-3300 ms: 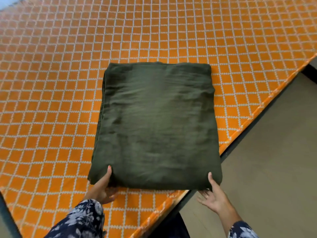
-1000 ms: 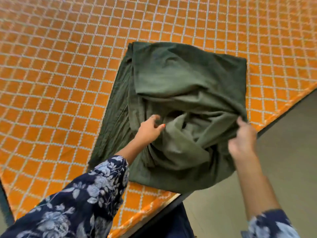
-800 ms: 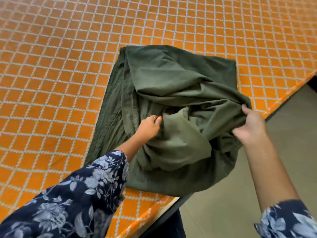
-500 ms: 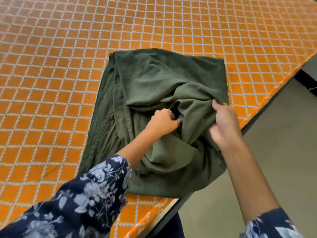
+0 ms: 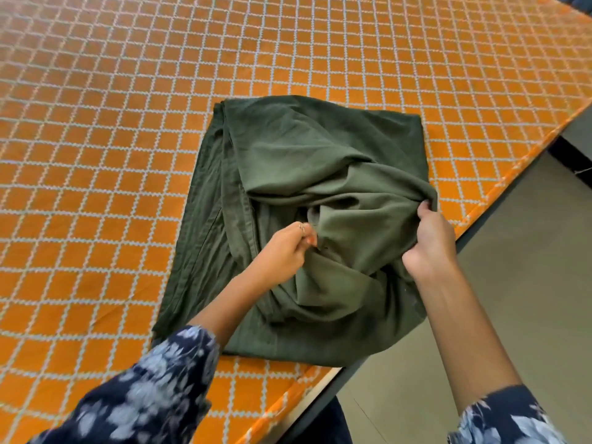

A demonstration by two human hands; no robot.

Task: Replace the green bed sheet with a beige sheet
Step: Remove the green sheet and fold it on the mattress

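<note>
A green sheet point(image 5: 307, 174), partly folded and bunched in the middle, is laid on an orange checked mattress point(image 5: 96, 155) near its edge, with one corner hanging over toward the grey floor point(image 5: 512, 299). A fold near the centre is pinched by the curled fingers of the left hand point(image 5: 288, 248). The sheet's right edge is gripped by the right hand point(image 5: 431, 241), fingers closed around the cloth.

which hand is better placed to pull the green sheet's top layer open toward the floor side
Right hand: it grips the green sheet at its floor-side edge. The left hand pinches folds mid-bundle.
</note>
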